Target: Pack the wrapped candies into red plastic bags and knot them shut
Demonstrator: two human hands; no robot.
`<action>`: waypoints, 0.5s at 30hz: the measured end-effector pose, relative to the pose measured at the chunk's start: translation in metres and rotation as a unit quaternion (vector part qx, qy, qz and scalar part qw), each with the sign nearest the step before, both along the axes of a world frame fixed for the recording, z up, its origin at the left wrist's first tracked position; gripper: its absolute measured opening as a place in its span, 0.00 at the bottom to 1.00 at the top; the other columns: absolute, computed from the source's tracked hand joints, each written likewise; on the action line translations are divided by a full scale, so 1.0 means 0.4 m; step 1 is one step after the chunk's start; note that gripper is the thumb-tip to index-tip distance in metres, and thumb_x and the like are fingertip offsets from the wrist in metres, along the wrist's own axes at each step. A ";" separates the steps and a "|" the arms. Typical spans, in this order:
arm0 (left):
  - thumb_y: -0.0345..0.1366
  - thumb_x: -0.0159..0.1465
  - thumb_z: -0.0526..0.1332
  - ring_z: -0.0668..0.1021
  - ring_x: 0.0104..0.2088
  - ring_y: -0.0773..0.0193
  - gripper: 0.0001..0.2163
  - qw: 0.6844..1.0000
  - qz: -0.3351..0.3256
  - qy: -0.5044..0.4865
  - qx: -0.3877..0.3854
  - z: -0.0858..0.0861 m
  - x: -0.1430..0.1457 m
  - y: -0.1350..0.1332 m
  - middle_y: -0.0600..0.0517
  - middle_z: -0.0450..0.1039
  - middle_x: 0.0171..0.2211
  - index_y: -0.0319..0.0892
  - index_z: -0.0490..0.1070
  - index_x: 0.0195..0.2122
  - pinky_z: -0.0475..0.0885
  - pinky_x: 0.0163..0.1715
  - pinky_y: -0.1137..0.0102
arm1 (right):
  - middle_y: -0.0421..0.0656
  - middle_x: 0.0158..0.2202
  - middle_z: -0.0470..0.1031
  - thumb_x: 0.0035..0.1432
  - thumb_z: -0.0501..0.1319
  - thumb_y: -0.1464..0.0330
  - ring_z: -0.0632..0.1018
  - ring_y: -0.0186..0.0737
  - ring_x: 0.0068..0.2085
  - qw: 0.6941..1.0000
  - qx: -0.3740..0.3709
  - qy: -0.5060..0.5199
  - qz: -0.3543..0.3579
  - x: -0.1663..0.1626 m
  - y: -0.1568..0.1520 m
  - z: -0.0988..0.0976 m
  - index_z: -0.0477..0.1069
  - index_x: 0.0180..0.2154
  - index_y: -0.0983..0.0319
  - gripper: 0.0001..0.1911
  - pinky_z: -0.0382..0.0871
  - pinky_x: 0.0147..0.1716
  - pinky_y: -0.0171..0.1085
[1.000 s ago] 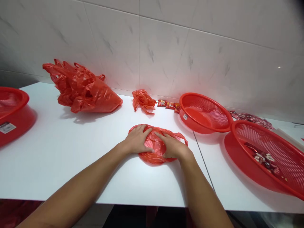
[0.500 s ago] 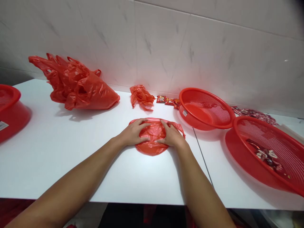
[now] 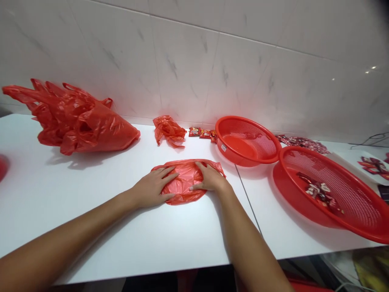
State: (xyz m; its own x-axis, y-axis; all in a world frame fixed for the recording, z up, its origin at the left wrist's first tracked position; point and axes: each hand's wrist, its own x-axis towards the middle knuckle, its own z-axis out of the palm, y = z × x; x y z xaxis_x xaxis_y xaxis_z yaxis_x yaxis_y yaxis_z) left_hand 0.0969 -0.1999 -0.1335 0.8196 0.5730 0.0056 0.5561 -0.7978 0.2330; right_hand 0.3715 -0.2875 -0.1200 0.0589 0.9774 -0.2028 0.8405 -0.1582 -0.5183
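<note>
A thin red plastic bag (image 3: 186, 178) lies low and spread on the white table, between my two hands. My left hand (image 3: 156, 185) rests on its left side, fingers spread and pointing inward over the plastic. On the bag's right side lies my right hand (image 3: 211, 178), its thumb and fingers apart. Neither hand is closed round the plastic. Behind the bag, a crumpled red plastic bag (image 3: 169, 130) and several small red snack packets (image 3: 205, 134) sit near the wall.
A large heap of red plastic bags (image 3: 91, 125) stands at the back left. Two red plastic baskets, a rear one (image 3: 243, 151) and a nearer one (image 3: 291, 198) with wrapped items inside, stand to the right. A white tray (image 3: 340, 156) holds more packets at far right.
My view has turned to the right, bringing the tray into sight. My left hand has shifted outward over the bag, and the bag's middle looks more spread.
</note>
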 end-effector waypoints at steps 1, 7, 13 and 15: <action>0.57 0.65 0.65 0.63 0.74 0.38 0.37 1.000 -0.001 -0.015 0.001 -0.002 -0.007 0.003 0.43 0.58 0.76 0.50 0.65 0.73 0.61 0.71 0.43 | 0.58 0.75 0.59 0.44 0.80 0.50 0.63 0.60 0.74 1.000 0.009 0.012 0.006 -0.001 -0.002 0.001 0.46 0.78 0.56 0.69 0.63 0.68 0.53; 0.56 0.63 0.68 0.62 0.74 0.37 0.38 0.998 -0.010 -0.047 -0.030 -0.017 -0.032 0.019 0.46 0.58 0.76 0.53 0.65 0.73 0.60 0.72 0.43 | 0.59 0.68 0.70 0.51 0.77 0.59 0.74 0.60 0.66 0.998 0.052 0.018 -0.031 -0.042 -0.025 0.016 0.51 0.75 0.64 0.59 0.72 0.61 0.52; 0.58 0.64 0.67 0.60 0.76 0.39 0.38 0.996 0.021 -0.033 -0.080 -0.002 -0.084 0.037 0.46 0.55 0.77 0.54 0.64 0.74 0.57 0.73 0.42 | 0.49 0.55 0.82 0.62 0.70 0.60 0.84 0.54 0.52 0.964 0.250 0.082 0.022 -0.070 -0.133 0.110 0.76 0.58 0.49 0.22 0.78 0.53 0.57; 0.57 0.64 0.67 0.58 0.76 0.39 0.38 0.995 0.020 -0.036 -0.089 0.001 -0.093 0.036 0.47 0.55 0.77 0.53 0.64 0.73 0.55 0.74 0.43 | 0.50 0.48 0.85 0.60 0.73 0.57 0.86 0.55 0.47 0.905 0.381 0.184 -0.039 -0.049 -0.201 0.142 0.73 0.61 0.42 0.28 0.80 0.46 0.59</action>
